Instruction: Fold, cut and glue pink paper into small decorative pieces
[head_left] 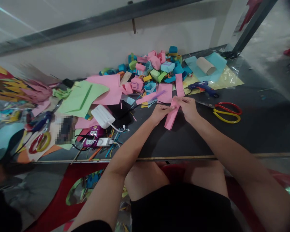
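A folded strip of pink paper [172, 120] is held slantwise above the dark table, its lower end pointing toward me. My left hand [161, 112] pinches its left edge. At the strip's upper end my right hand [186, 107] is closed on it, fingers bent over the paper. To the right of that hand lie scissors [228, 112] with red and yellow handles. Just beyond the hands, a blue glue gun [204, 87] rests beside a flat pink strip [179, 85] and a pink paper piece [165, 92].
Small folded paper pieces [156, 64] are heaped against the wall. A cardboard tube [206, 66] lies on blue paper at the back right. Leftward are green sheets [80, 96], a white power bank [102, 116], a purple power strip [93, 135] and other scissors [40, 142]. A person sits at far left.
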Demonstrator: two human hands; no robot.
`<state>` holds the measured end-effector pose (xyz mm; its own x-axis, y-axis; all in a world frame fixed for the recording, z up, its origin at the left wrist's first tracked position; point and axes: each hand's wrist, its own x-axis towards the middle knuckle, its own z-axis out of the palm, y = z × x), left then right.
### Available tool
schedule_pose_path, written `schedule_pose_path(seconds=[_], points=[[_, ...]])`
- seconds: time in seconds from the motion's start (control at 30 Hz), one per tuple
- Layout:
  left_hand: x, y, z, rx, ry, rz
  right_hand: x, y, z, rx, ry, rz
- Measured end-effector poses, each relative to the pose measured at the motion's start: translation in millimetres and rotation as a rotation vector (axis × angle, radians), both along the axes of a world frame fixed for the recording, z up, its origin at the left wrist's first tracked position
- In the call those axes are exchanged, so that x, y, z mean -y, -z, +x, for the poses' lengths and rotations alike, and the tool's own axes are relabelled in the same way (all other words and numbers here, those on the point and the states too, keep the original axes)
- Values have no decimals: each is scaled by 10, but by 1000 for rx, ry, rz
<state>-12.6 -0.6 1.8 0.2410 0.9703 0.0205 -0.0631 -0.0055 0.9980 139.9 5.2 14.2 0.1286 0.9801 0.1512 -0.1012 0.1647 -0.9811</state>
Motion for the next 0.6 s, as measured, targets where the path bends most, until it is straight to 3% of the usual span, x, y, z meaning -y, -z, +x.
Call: schedule_pose_path(seconds=[0.23, 0.4, 0.5, 0.6], points=[[16, -102, -50, -165, -78, 42, 51, -23, -48, -7, 68, -10], [54, -136, -19, -284, -165, 250, 36, 6, -20, 30, 119, 31], [90, -126, 51, -194, -73, 190, 29, 18, 1, 47, 161, 94], [128, -142, 108, -51, 166, -75, 36, 11, 9, 47, 179, 90]])
